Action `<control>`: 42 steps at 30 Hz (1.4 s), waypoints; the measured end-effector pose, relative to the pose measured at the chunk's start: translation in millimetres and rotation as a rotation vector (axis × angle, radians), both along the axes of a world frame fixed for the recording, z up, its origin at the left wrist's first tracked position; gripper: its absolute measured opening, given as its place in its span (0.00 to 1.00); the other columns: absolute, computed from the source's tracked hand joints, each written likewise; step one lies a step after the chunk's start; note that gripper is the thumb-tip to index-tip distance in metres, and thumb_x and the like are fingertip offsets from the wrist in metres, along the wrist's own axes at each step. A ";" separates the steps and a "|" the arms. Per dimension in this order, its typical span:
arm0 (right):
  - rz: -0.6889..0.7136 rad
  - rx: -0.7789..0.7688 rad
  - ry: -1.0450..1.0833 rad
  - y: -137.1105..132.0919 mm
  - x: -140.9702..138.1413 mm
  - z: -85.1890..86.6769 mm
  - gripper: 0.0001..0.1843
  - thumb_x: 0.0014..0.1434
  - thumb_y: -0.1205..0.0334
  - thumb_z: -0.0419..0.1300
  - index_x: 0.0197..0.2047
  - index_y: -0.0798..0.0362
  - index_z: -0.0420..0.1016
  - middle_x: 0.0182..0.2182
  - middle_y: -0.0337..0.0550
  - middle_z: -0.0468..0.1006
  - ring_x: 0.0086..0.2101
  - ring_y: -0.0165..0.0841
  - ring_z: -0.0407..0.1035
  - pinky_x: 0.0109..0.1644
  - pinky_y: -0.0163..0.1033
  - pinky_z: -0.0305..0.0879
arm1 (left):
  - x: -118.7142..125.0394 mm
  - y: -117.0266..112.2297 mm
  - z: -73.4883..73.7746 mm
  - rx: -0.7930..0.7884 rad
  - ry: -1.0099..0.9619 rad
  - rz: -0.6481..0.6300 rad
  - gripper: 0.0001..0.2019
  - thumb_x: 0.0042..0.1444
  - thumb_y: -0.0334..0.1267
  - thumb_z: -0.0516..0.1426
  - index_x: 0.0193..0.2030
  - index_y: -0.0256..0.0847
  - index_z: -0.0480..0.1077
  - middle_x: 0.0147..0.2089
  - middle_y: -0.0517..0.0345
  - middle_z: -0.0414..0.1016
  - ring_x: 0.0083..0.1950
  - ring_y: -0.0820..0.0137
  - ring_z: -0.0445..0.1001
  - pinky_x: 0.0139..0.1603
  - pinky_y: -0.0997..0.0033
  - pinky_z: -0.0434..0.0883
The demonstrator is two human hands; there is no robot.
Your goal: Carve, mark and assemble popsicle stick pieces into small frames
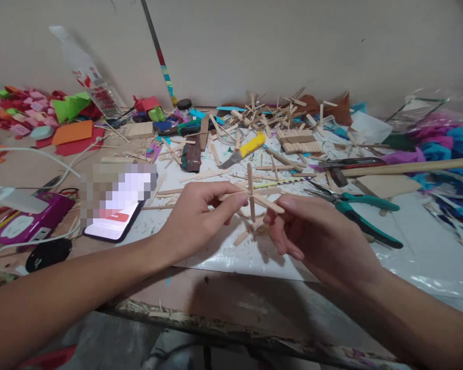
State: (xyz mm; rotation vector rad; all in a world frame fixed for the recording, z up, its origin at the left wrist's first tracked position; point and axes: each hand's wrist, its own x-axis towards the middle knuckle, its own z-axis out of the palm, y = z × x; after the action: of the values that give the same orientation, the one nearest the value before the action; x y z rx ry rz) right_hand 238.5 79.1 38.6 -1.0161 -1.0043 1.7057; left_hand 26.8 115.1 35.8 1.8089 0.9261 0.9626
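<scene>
Between my two hands, above the white sheet (216, 259), is a small cross of wooden craft sticks (251, 177). One stick stands nearly upright; another runs across it toward the right. My left hand (204, 213) pinches the cross near its middle between thumb and forefinger. On the other side, the thumb and fingers of my right hand (316, 226) close on the right tip of the cross stick. Just below lies another craft stick piece (244, 237), partly behind my hands. Pliers with green handles (370, 216) rest beside my right hand.
A yellow-handled knife (250, 146) lies ahead, before a heap of craft sticks (262, 115). At left are a lit phone (118, 210), a purple power strip (34, 218) and white cables. A plastic bottle (88, 77) leans near coloured paper pieces (27, 110). The table's worn front edge (200, 326) is close.
</scene>
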 end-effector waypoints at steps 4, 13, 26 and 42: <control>-0.110 0.005 -0.036 0.6 -1.0 -7.8 0.10 0.61 0.58 0.70 0.31 0.55 0.83 0.24 0.43 0.78 0.19 0.24 0.61 0.23 0.34 0.50 | 0.8 2.5 -1.2 -0.186 -0.118 -0.064 0.13 0.70 0.42 0.60 0.36 0.37 0.80 0.23 0.65 0.70 0.26 0.78 0.66 0.29 0.76 0.63; 0.188 0.098 -0.059 -1.3 -1.3 -18.8 0.15 0.68 0.53 0.67 0.37 0.57 0.84 0.26 0.40 0.77 0.21 0.24 0.66 0.26 0.33 0.64 | 3.4 -1.4 0.2 -0.207 -0.181 -0.128 0.13 0.70 0.41 0.61 0.37 0.36 0.79 0.27 0.62 0.74 0.28 0.79 0.68 0.31 0.79 0.67; 0.073 0.101 -0.016 -3.4 0.9 -13.5 0.13 0.60 0.53 0.74 0.37 0.55 0.85 0.23 0.36 0.69 0.19 0.21 0.55 0.22 0.32 0.47 | -3.0 2.9 4.7 0.022 -0.067 -0.214 0.11 0.70 0.36 0.59 0.40 0.38 0.83 0.38 0.57 0.85 0.40 0.69 0.80 0.43 0.73 0.75; 0.215 -0.110 0.174 -5.4 12.7 -3.1 0.13 0.62 0.54 0.71 0.32 0.55 0.83 0.14 0.31 0.55 0.17 0.21 0.39 0.20 0.33 0.34 | -2.4 9.1 -1.8 0.116 -0.068 -0.300 0.10 0.69 0.35 0.61 0.38 0.40 0.84 0.35 0.58 0.84 0.34 0.73 0.79 0.40 0.76 0.75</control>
State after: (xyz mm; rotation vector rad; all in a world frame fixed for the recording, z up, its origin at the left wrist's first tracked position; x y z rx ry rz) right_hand 251.2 73.7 35.5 -0.8348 -0.9419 2.0073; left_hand 24.3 124.3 34.0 1.9328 0.5455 0.8940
